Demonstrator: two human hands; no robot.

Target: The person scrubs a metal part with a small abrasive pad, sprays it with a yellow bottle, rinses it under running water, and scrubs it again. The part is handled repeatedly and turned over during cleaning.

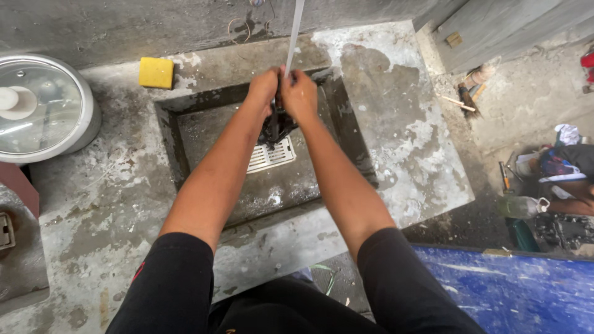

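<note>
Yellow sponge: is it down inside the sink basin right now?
No, the yellow sponge lies on the concrete ledge beyond the sink, up and to the left of both hands.

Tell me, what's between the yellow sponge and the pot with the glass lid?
Nothing but bare, wet, grey concrete counter. In the head view, the yellow sponge sits apart from the lidded pot, with only stained ledge between them.

The counter (396, 142) was rough grey concrete, stained and patchy with white residue, with a recessed square basin (179, 142). A grey concrete wall (124, 25) rose behind. Cracked ground (532, 93) lay right; a blue scuffed surface (513, 291) sat lower right. Daylight was even.
</note>
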